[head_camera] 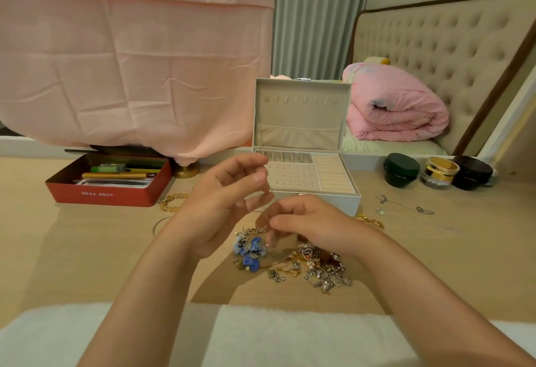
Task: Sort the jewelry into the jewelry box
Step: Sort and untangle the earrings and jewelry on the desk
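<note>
jewelry pile (290,262) tangled on tabletop (116,250), just before the open jewelry box (333,175) | left grip (229,195) half-curled above, right grip (307,221) curled at the pile's top — blurred, cannot tell what either holds | likely light, snag-prone, fragile — pinch one piece by its clasp

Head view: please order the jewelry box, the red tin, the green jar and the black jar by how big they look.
1. Jewelry box, lid open.
2. Red tin.
3. Green jar and black jar look about alike; I would not rank them.
</note>
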